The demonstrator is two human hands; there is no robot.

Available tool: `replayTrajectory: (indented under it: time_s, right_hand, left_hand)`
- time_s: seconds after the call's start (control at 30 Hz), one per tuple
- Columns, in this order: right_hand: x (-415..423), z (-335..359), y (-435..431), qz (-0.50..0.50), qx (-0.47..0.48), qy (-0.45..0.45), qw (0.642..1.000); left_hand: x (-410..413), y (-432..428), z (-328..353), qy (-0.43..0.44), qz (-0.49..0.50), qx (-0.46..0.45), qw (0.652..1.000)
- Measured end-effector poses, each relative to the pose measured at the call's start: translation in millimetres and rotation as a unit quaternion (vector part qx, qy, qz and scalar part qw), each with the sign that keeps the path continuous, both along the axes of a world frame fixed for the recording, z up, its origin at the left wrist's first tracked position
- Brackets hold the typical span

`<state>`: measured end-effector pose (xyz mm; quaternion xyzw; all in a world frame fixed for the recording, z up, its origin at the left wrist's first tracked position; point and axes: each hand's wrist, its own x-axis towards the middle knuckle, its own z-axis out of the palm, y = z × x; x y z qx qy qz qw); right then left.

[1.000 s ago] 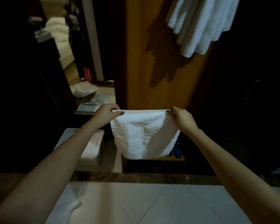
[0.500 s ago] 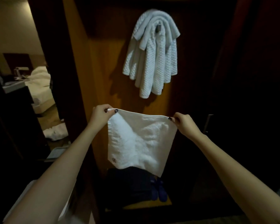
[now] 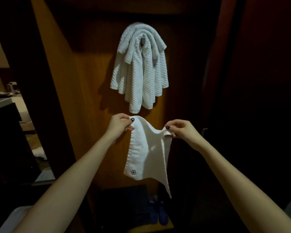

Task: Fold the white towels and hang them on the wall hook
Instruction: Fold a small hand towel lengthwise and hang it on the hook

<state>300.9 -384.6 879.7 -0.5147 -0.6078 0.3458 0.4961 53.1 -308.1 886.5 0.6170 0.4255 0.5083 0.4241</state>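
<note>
A small folded white towel (image 3: 147,153) with a little embroidered mark near its lower left corner hangs in front of me. My left hand (image 3: 118,124) pinches its upper left corner and my right hand (image 3: 181,130) pinches the upper right corner. The top edge sags between them. Above, several white waffle towels (image 3: 140,69) hang bunched on a metal wall hook (image 3: 143,41) fixed to a wooden panel (image 3: 91,81). The lowest hanging towel ends just above my hands.
A dark bag (image 3: 124,207) and blue shoes (image 3: 158,212) sit on the floor below the panel. To the left, a doorway shows a dark cabinet (image 3: 7,140) and a bed (image 3: 5,101). A dark door or wall (image 3: 259,98) stands at right.
My view has lifted from the white surface up to the wall hook. Both hands have risen towards the hanging towels and come closer together, so the towel's top edge now sags.
</note>
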Motion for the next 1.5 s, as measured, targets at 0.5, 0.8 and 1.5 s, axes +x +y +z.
replayTrajectory:
  time_s: [0.5, 0.8, 1.5]
  right_hand:
    - [-22, 55, 11, -0.078, 0.161, -0.243, 0.953]
    - [-24, 63, 23, -0.084, 0.159, -0.190, 0.965]
    - [-41, 81, 55, -0.041, 0.126, -0.153, 0.979]
  left_hand:
    - [55, -6, 35, -0.061, -0.138, 0.041, 0.988]
    - [51, -5, 39, -0.020, -0.146, 0.094, 0.985]
    - [33, 23, 52, -0.001, -0.134, 0.134, 0.982]
